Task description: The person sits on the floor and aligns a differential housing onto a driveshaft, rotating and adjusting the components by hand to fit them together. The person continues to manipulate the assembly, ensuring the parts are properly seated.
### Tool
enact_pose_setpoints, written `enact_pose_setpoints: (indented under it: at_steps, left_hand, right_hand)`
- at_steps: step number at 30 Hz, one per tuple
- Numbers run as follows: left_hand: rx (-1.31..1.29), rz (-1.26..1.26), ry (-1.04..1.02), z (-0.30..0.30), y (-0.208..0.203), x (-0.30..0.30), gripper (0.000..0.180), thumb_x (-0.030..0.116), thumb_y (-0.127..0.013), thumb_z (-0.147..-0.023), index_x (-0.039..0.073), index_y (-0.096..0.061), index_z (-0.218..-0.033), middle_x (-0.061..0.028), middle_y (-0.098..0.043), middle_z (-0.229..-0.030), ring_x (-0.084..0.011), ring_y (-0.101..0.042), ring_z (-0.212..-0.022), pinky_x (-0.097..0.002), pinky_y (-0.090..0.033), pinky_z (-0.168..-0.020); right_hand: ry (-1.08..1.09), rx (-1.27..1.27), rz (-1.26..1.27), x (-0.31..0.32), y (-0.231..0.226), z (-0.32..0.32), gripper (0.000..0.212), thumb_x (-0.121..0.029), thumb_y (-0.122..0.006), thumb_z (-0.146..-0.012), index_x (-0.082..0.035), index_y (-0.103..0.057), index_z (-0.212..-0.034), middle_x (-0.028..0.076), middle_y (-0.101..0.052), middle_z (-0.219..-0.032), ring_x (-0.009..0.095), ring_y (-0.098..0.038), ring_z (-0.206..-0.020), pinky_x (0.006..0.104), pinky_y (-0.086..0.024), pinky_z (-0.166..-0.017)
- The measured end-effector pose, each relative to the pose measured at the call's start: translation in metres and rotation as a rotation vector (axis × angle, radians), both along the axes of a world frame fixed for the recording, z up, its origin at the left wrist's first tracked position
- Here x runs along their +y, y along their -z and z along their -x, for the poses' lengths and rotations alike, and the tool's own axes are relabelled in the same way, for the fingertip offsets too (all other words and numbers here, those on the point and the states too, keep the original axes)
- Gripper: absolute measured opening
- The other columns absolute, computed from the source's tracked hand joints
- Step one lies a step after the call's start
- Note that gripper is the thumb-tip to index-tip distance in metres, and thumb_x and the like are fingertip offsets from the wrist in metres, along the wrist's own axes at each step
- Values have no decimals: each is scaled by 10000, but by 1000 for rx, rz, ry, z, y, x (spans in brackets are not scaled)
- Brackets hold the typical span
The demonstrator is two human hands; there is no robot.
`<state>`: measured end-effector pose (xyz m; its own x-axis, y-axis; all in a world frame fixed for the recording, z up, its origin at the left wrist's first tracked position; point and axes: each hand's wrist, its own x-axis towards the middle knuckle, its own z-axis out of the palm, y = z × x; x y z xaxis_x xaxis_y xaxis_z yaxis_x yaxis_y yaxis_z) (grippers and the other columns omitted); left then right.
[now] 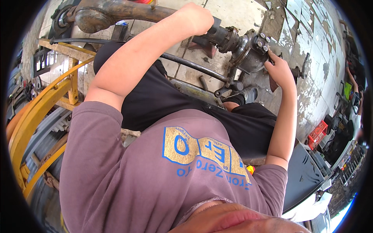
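Gripping the axle [128, 9] near its outer end, our left hand [196, 17] was closed around the rusty tube, seemingly to steady it. Our right hand [280, 70] rested against the hub [252, 48], fingers curled at the studded flange; we could not tell whether it held a tool or only touched the metal. The hub sat at the axle's end, above the cracked tiled floor [318, 46]. A dark rod [194, 66] ran beneath the axle. A yellow frame [37, 112] stood on our left, and a red crate [318, 134] lay well apart on the right.
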<state>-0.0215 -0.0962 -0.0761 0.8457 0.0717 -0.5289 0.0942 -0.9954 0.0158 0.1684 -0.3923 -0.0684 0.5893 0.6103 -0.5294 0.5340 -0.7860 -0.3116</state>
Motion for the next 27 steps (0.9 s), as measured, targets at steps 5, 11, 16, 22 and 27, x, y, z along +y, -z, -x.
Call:
enact_pose_setpoints:
  at_steps: [5, 11, 16, 22, 27]
  left_hand:
    - [-106, -38, 44, 7, 5, 0, 337, 337, -746, -1007, 153, -767, -1289, -57, -791, -1173, -273, -762, -1132, -453, -622, -941]
    - [-48, -25, 46, 3, 3, 1, 320, 343, -739, -1010, 155, -770, -1267, -57, -795, -1132, -281, -770, -1104, -447, -626, -923]
    - [-27, -38, 20, 0, 6, 0, 328, 347, -739, -1010, 152, -766, -1273, -69, -794, -1121, -286, -770, -1100, -454, -625, -924]
    - [-18, -58, 8, 0, 12, 2, 329, 351, -740, -1011, 158, -765, -1276, -73, -796, -1112, -287, -769, -1108, -459, -624, -928]
    - [1, -60, 6, -2, 7, -1, 334, 351, -742, -1010, 159, -764, -1283, -75, -800, -1104, -290, -769, -1108, -456, -620, -942]
  right_hand:
    - [-37, -96, -119, -12, 10, -2, 668, -251, -612, -905, -34, -606, -1536, 313, -756, -1050, 389, -758, -975, 423, -564, -936]
    - [-24, -78, -111, -19, 19, -10, 646, -259, -630, -905, 2, -629, -1495, 264, -686, -1436, 413, -658, -1350, 421, -494, -1143]
    - [-23, -43, -138, -10, 12, -8, 655, -267, -634, -900, -8, -628, -1501, 293, -730, -1328, 419, -704, -1270, 421, -518, -1101]
    - [34, 29, -15, 5, -12, 0, 656, -292, -642, -888, -70, -644, -1505, 303, -766, -977, 436, -767, -980, 467, -562, -975]
    - [-20, -30, -9, 5, -5, -4, 616, -296, -643, -887, -81, -682, -1463, 313, -765, -1056, 453, -752, -1039, 471, -563, -992]
